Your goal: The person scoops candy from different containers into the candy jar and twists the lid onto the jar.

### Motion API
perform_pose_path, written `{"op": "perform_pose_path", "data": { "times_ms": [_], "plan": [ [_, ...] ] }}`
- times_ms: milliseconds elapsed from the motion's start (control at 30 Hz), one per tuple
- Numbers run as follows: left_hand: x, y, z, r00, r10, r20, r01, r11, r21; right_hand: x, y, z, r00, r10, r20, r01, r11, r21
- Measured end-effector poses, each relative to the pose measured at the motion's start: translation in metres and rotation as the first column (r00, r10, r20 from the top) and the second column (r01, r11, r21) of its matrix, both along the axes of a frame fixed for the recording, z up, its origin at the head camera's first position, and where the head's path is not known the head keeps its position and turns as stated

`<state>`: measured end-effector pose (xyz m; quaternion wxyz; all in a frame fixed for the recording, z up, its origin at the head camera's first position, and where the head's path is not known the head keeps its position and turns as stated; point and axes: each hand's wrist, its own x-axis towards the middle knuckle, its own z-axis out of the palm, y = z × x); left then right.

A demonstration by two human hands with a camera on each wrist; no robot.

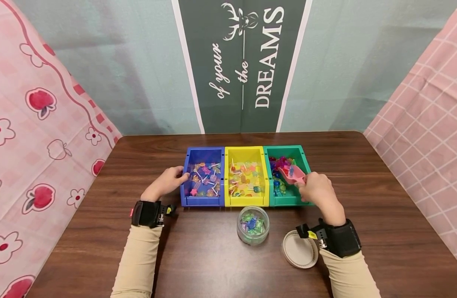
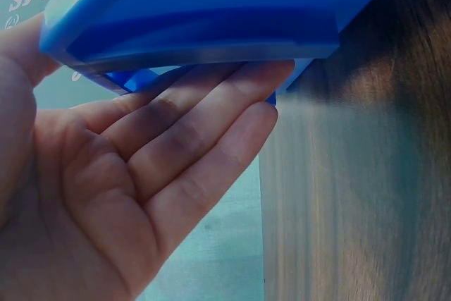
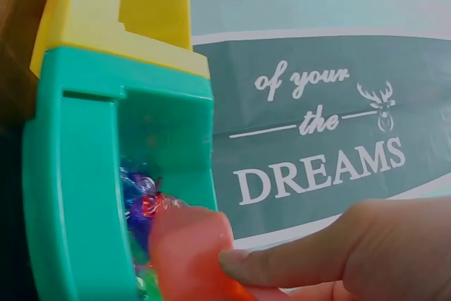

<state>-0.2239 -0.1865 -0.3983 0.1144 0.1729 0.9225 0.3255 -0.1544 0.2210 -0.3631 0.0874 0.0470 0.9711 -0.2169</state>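
Observation:
My right hand [image 1: 319,191] grips the handle of a pink scoop [image 1: 297,174] over the green bin [image 1: 288,201]. Small wrapped candies lie in the scoop's bowl, and more colourful wrapped candies [image 1: 280,187] fill part of that bin. In the right wrist view the thumb presses on the scoop [image 3: 190,252], whose front end dips among the candies. On the other side, my left hand [image 1: 169,182] holds the side wall of the blue bin [image 1: 202,201], thumb over the rim. The left wrist view shows its fingers [image 2: 204,142] reaching along the bin's outer side.
Between them stands a yellow bin [image 1: 247,201], with lollipops and small candies like the blue one. In front, a clear jar [image 1: 252,240] contains green and blue wrapped pieces. Its round lid [image 1: 300,250] lies beside my right forearm on the brown table [image 1: 213,265].

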Motion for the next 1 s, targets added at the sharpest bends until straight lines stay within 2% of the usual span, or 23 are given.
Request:
{"op": "perform_pose_path", "data": {
  "times_ms": [500, 1000],
  "plan": [
    [-0.001, 0.0, 0.0, 1.0, -0.008, -0.006, 0.008, 1.0, 0.0, 0.004, 0.011, 0.009, 0.999, 0.008, -0.044, -0.013, 0.995, -0.104],
    [0.0, 0.0, -0.001, 1.0, 0.003, 0.005, -0.003, 1.0, 0.005, 0.005, 0.014, 0.011, 0.998, 0.027, -0.064, -0.033, 0.995, -0.096]
  ]
}}
